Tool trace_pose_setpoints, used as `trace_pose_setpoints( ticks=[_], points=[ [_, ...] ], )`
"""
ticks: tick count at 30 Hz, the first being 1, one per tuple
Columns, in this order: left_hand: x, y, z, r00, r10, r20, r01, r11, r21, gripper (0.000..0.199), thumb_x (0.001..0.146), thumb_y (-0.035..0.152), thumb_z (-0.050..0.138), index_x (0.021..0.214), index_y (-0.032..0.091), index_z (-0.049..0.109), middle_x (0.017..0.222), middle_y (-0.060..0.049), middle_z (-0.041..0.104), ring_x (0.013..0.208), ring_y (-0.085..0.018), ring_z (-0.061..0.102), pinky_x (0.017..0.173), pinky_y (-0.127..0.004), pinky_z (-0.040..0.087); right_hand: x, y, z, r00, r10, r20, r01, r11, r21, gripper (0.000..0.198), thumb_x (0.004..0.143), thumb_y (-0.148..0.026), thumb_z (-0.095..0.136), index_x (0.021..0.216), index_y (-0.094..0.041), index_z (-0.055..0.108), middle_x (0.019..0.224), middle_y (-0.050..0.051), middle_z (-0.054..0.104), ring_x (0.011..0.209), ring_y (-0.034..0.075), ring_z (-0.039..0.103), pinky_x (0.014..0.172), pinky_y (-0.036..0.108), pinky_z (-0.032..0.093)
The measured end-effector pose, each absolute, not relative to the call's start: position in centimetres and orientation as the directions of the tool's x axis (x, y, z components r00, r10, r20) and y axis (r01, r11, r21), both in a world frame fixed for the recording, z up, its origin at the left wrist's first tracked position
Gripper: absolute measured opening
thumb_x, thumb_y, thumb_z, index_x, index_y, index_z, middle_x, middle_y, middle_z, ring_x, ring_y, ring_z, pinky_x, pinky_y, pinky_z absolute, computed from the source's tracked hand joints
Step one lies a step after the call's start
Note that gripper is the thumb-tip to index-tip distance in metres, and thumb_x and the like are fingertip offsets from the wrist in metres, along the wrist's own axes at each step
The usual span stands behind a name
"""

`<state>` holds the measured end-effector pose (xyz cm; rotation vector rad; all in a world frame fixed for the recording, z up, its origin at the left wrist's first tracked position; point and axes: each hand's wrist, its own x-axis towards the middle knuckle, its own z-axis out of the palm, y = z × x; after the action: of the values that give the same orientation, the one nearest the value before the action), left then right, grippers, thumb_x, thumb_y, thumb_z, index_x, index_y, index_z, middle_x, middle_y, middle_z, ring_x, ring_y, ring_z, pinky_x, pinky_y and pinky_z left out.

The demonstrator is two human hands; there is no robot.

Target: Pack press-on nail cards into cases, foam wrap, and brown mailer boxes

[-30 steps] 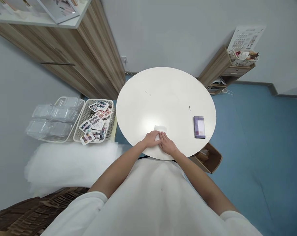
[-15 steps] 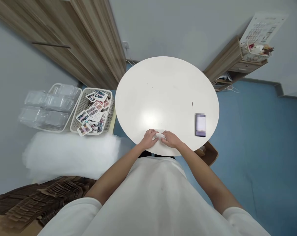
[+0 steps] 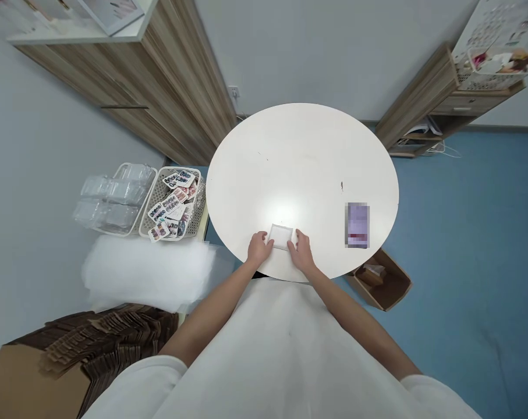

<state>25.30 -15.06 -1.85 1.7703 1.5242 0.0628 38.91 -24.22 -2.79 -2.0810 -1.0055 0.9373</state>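
Now: shallow pale case (image 3: 281, 237) sits between left hand (image 3: 260, 247) and right hand (image 3: 301, 250) on the worktop (image 3: 307, 157) | both loosely curved, thumbs parted from fingers, at its sides; firmness can't be told | looks light, thin-walled, perhaps slick; best held by opposite side edges

Whether the small clear case (image 3: 280, 237) held anything could not be told. The purple object (image 3: 357, 225) was pixelated beyond reading. The surface (image 3: 307, 151) partly hid the open carton (image 3: 397, 282); picture edges cut off the wall poster (image 3: 499, 29) and brown cardboard stack (image 3: 41, 384).
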Motion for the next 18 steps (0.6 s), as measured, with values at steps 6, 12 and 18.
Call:
trace_pose_setpoints(
  ticks=[6, 12, 18],
  points=[
    [24.6, -15.2, -1.6, 0.174, 0.824, -0.539, 0.822, 0.18, 0.54, 0.038, 0.071, 0.048, 0.055, 0.095, 0.019, 0.048, 0.082, -0.004, 0.06, 0.077, -0.018, 0.059, 0.067, -0.029, 0.045, 38.2, -26.4, -3.1, 0.285, 0.82, -0.495, 0.082, -0.536, -0.84, 0.056, 0.082, -0.044, 0.038, 0.133, -0.03, 0.019, 0.122, 0.011, 0.035, 0.083, 0.016, 0.057, 0.071, 0.034, 0.052],
    [24.3, -13.7, -1.9, 0.235, 0.785, -0.574, 0.748, 0.231, 0.622, 0.022, 0.073, 0.036, 0.056, 0.088, 0.02, 0.052, 0.082, -0.003, 0.063, 0.077, -0.017, 0.06, 0.069, -0.03, 0.048, 37.2, -23.3, -2.3, 0.295, 0.809, -0.509, 0.145, -0.564, -0.813, 0.064, 0.076, -0.041, 0.048, 0.133, -0.024, 0.023, 0.122, 0.013, 0.036, 0.093, 0.02, 0.055, 0.08, 0.038, 0.05],
    [20.7, -8.1, -1.8, 0.165, 0.84, -0.516, 0.651, 0.3, 0.697, 0.014, 0.071, 0.028, 0.057, 0.083, 0.02, 0.055, 0.086, -0.003, 0.064, 0.078, -0.016, 0.06, 0.074, -0.031, 0.048, 33.9, -16.7, -1.3, 0.217, 0.835, -0.505, 0.227, -0.546, -0.806, 0.067, 0.075, -0.038, 0.051, 0.134, -0.023, 0.023, 0.123, 0.012, 0.038, 0.102, 0.021, 0.052, 0.089, 0.038, 0.046]
  ],
)
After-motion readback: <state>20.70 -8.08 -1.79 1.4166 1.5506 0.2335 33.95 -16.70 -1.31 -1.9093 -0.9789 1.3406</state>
